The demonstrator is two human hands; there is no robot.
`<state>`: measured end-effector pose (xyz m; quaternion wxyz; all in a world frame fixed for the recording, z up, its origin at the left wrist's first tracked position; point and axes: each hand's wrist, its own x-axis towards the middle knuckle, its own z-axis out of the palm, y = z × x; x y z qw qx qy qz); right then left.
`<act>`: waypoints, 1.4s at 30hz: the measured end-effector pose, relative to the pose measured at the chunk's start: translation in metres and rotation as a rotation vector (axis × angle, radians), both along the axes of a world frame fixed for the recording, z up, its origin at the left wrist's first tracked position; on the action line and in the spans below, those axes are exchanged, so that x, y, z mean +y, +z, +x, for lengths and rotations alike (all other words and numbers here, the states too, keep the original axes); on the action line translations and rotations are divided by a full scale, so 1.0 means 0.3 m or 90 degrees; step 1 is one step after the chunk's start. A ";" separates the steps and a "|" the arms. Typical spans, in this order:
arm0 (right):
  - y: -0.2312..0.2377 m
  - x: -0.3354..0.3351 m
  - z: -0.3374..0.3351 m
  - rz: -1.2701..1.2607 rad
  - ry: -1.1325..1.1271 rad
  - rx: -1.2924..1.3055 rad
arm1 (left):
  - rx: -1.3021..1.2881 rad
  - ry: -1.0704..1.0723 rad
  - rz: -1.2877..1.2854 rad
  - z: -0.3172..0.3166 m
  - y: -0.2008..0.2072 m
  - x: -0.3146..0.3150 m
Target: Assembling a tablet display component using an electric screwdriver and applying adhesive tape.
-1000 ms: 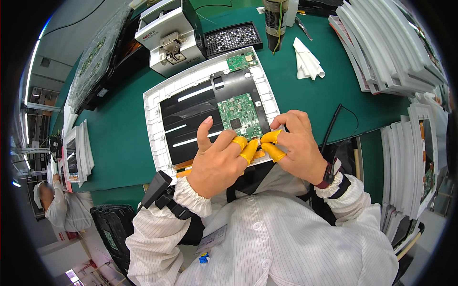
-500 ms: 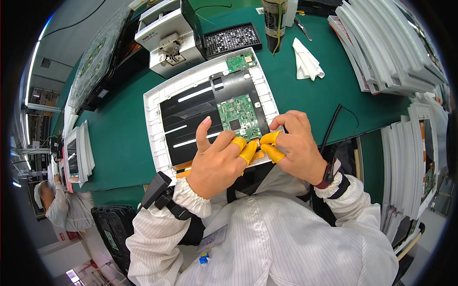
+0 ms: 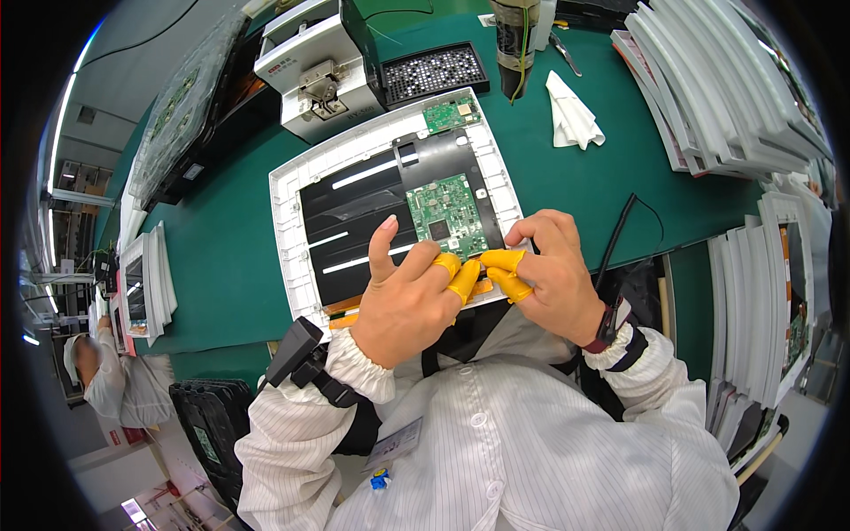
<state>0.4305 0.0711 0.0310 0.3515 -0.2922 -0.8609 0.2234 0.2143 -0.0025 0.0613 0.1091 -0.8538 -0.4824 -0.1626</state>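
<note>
- PCB (image 3: 445, 212) in white frame (image 3: 288, 226) on green surface (image 3: 217, 283)
- L hand (image 3: 403, 301): yellow cots (image 3: 464, 281) near PCB's lower edge; can't tell grip
- R hand (image 3: 556, 281): just beside L; can't tell grip

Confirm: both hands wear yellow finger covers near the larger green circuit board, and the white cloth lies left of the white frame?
Not quite: the head view shows the white cloth lying right of the white frame. The left hand and right hand do wear yellow finger covers near the larger green circuit board.
</note>
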 end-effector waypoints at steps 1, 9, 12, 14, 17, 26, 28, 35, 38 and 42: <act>0.000 0.002 0.001 0.011 0.007 -0.002 | 0.000 0.000 0.000 0.000 0.000 -0.001; -0.017 0.001 0.002 0.025 0.003 0.034 | 0.002 0.008 0.019 -0.004 -0.011 -0.003; -0.006 0.006 0.006 0.021 0.016 0.020 | 0.013 0.023 -0.033 0.001 0.015 -0.010; -0.002 0.006 0.003 -0.002 0.013 0.019 | 0.018 0.021 -0.029 0.002 0.017 -0.009; 0.017 0.008 -0.006 -0.046 0.007 -0.020 | 0.017 0.018 -0.016 0.005 0.012 -0.008; 0.019 -0.001 -0.033 -0.063 -0.044 -0.016 | -0.017 -0.018 0.037 0.002 -0.008 0.007; 0.012 -0.007 -0.037 -0.066 -0.052 -0.012 | -0.018 -0.020 0.040 0.003 -0.008 0.008; 0.013 -0.002 -0.022 -0.077 -0.019 -0.012 | -0.012 -0.009 0.014 0.001 0.004 0.000; 0.022 -0.011 -0.030 -0.094 -0.026 -0.023 | -0.010 0.002 -0.011 -0.002 0.003 -0.007; 0.017 -0.019 -0.043 -0.096 -0.047 -0.015 | -0.018 0.007 -0.021 -0.001 0.007 -0.006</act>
